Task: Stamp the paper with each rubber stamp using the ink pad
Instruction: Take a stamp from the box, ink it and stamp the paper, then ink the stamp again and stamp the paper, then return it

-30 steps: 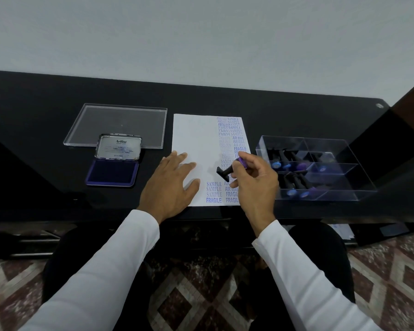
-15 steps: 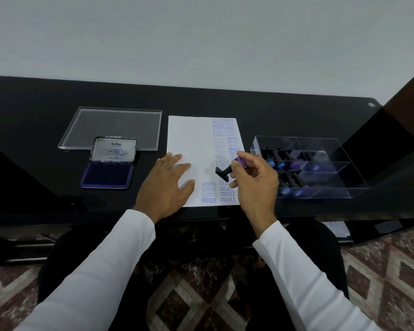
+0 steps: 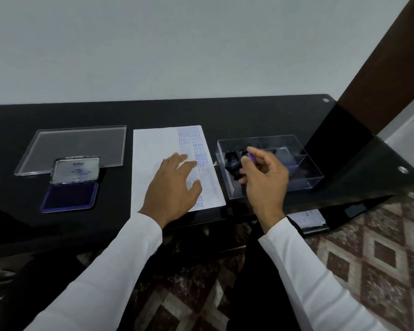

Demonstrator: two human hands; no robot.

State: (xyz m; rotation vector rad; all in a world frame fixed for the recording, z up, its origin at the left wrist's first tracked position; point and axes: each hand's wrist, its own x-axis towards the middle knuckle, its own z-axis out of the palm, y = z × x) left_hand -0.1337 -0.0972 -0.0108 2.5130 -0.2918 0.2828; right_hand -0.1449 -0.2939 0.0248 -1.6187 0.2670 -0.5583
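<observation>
Black glass formed the worktop (image 3: pixel 225 111) where a person sat over a sheet of paper (image 3: pixel 153 151), its right-hand columns already filled with blue stamped words. The left hand (image 3: pixel 175 185) lay flat on the sheet with fingers straight, its grip released, pinning the page. The right hand (image 3: pixel 264 174) pinched a rubber stamp (image 3: pixel 251 156) by its purple-topped handle, fingers curled round it, over the near left compartment of a clear plastic box (image 3: pixel 308 161) just right of the paper, where other dark stamps (image 3: pixel 233 161) lay. Most of the held stamp was hidden by the fingers; its long axis appeared to run toward the far left, purple end uppermost, though the face could not be made out. An open ink pad (image 3: pixel 69 195) sat well apart at the left, its lid (image 3: pixel 75 169) tilted back against a clear tray lid (image 3: pixel 77 146). Likely risks: a wet face could smudge the box wall or the fingers on the way in, and a stamp dropped among the others could be picked twice, leaving one unused.
</observation>
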